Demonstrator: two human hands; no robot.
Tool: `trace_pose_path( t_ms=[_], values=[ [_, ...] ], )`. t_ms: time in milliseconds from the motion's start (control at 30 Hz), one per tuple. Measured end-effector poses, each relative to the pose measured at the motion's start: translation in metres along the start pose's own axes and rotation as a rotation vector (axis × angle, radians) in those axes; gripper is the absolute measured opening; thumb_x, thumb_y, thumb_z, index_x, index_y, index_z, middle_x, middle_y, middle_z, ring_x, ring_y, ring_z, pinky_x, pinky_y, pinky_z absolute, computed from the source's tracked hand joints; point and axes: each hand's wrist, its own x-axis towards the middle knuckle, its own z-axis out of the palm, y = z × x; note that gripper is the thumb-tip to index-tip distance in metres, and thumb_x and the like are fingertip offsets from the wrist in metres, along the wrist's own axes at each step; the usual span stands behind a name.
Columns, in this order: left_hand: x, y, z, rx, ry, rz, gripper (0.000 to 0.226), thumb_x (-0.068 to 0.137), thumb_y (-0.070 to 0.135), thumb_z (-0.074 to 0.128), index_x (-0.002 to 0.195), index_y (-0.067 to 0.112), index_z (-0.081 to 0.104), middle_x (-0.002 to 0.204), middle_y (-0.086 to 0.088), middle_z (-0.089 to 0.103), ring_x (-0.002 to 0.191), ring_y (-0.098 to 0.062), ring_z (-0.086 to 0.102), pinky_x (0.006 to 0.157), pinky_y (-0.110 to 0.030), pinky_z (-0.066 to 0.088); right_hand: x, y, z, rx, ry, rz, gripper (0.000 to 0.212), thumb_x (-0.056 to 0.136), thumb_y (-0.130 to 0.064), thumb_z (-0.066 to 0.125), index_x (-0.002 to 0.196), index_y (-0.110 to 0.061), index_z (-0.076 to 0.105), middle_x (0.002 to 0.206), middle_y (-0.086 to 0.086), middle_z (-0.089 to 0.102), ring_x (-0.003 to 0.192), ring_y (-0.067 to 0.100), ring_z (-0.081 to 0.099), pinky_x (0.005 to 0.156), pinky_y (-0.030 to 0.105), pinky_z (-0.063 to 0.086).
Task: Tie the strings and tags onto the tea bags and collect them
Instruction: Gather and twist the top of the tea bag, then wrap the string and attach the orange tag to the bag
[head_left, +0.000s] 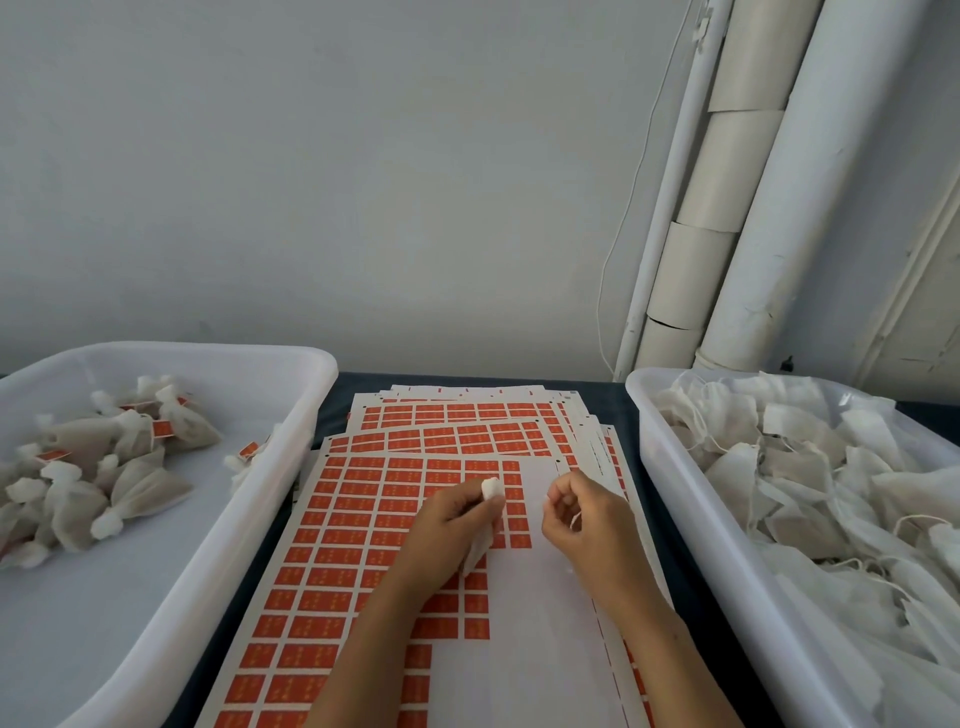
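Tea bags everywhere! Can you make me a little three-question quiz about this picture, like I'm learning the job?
1. True or false: the tied tea bags with orange tags lie in the left bin.
2. Which hand grips the tea bag being worked on? A) left hand B) right hand C) neither
3. Fill in: under both hands lie sheets of orange ____.

Key: 1 true. 2 A; the right hand pinches the string. 3 tags; the untied bags wait in the right bin.
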Motion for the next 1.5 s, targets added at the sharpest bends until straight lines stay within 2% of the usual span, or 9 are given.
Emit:
trace_pose_path(
  t_ms=[67, 167, 300, 400, 733, 867, 1367, 1433, 1500],
  values=[
    [0.0, 0.001, 0.001, -0.047, 0.015, -0.016, 0.032, 0.096, 0.031, 0.048, 0.068, 0.018, 0.059, 0.054, 0.014, 0.055, 0.053, 0.0, 0.051, 0.053, -0.007, 0.042, 0.0, -0.003, 0.003, 0.003, 0.001, 0.015, 0.018, 0.082, -0.023, 0.069, 0.081, -0.029, 0.052, 0.078, -0.022, 0.055, 0.068, 0.002, 0.06, 0.064, 0.0, 0.043],
    [0.0, 0.0, 0.002, -0.112, 0.098, -0.054, 0.037, 0.098, 0.025, 0.045, 0.065, 0.013, 0.058, 0.05, 0.012, 0.053, 0.047, 0.001, 0.049, 0.048, -0.008, 0.04, 0.0, -0.004, 0.004, -0.062, -0.122, 0.014, 0.011, 0.085, -0.033, 0.064, 0.09, -0.031, 0.054, 0.087, -0.024, 0.056, 0.073, -0.004, 0.058, 0.066, -0.003, 0.04],
    [0.0, -0.003, 0.0, -0.128, 0.189, -0.072, 0.037, 0.098, 0.023, 0.046, 0.064, 0.014, 0.06, 0.056, 0.008, 0.059, 0.052, 0.002, 0.054, 0.051, -0.006, 0.044, 0.005, -0.003, 0.004, -0.249, -0.343, 0.001, 0.025, 0.087, -0.037, 0.06, 0.108, -0.025, 0.06, 0.115, -0.012, 0.061, 0.098, 0.005, 0.06, 0.085, 0.006, 0.034],
    [0.0, -0.003, -0.001, -0.137, 0.206, -0.089, 0.036, 0.097, 0.021, 0.047, 0.065, 0.014, 0.061, 0.058, 0.007, 0.059, 0.053, -0.001, 0.054, 0.05, -0.005, 0.044, 0.006, -0.006, 0.006, -0.373, -0.377, -0.069, 0.033, 0.087, -0.04, 0.058, 0.117, -0.025, 0.06, 0.122, -0.01, 0.059, 0.107, 0.008, 0.059, 0.094, 0.011, 0.034],
    [-0.002, 0.0, 0.001, -0.153, 0.199, -0.082, 0.036, 0.099, 0.023, 0.044, 0.066, 0.017, 0.058, 0.062, 0.004, 0.058, 0.058, -0.005, 0.052, 0.053, -0.009, 0.044, -0.003, -0.004, 0.007, -0.498, -0.339, -0.153, 0.032, 0.089, -0.043, 0.054, 0.116, -0.027, 0.058, 0.122, -0.013, 0.059, 0.105, 0.005, 0.06, 0.093, 0.008, 0.03],
    [-0.002, 0.0, 0.001, -0.149, 0.196, -0.084, 0.036, 0.099, 0.023, 0.044, 0.066, 0.017, 0.057, 0.062, 0.004, 0.057, 0.059, -0.006, 0.051, 0.053, -0.008, 0.043, -0.001, -0.005, 0.003, -0.52, -0.372, -0.178, 0.036, 0.09, -0.043, 0.053, 0.121, -0.026, 0.056, 0.127, -0.012, 0.057, 0.111, 0.006, 0.058, 0.101, 0.013, 0.033],
    [0.0, -0.004, 0.003, -0.176, 0.186, -0.063, 0.037, 0.099, 0.024, 0.044, 0.065, 0.018, 0.057, 0.05, 0.015, 0.056, 0.049, 0.003, 0.053, 0.049, -0.004, 0.041, -0.003, -0.009, 0.004, -0.627, -0.442, -0.271, 0.042, 0.094, -0.039, 0.047, 0.133, -0.023, 0.046, 0.134, -0.007, 0.052, 0.116, 0.009, 0.055, 0.105, 0.02, 0.033],
    [0.0, -0.005, 0.003, -0.158, 0.194, -0.067, 0.036, 0.098, 0.025, 0.044, 0.065, 0.018, 0.057, 0.055, 0.01, 0.057, 0.054, -0.003, 0.053, 0.053, -0.008, 0.044, -0.006, -0.009, 0.004, -0.644, -0.429, -0.283, 0.041, 0.092, -0.036, 0.051, 0.131, -0.02, 0.049, 0.131, -0.005, 0.055, 0.114, 0.012, 0.057, 0.104, 0.023, 0.035],
    [0.001, -0.006, 0.003, -0.145, 0.202, -0.069, 0.036, 0.098, 0.026, 0.044, 0.065, 0.018, 0.058, 0.06, 0.004, 0.057, 0.058, -0.007, 0.051, 0.056, -0.012, 0.044, -0.009, -0.012, 0.002, -0.643, -0.382, -0.322, 0.041, 0.079, -0.032, 0.071, 0.116, -0.016, 0.062, 0.114, -0.001, 0.066, 0.096, 0.016, 0.068, 0.092, 0.028, 0.047]
  ],
)
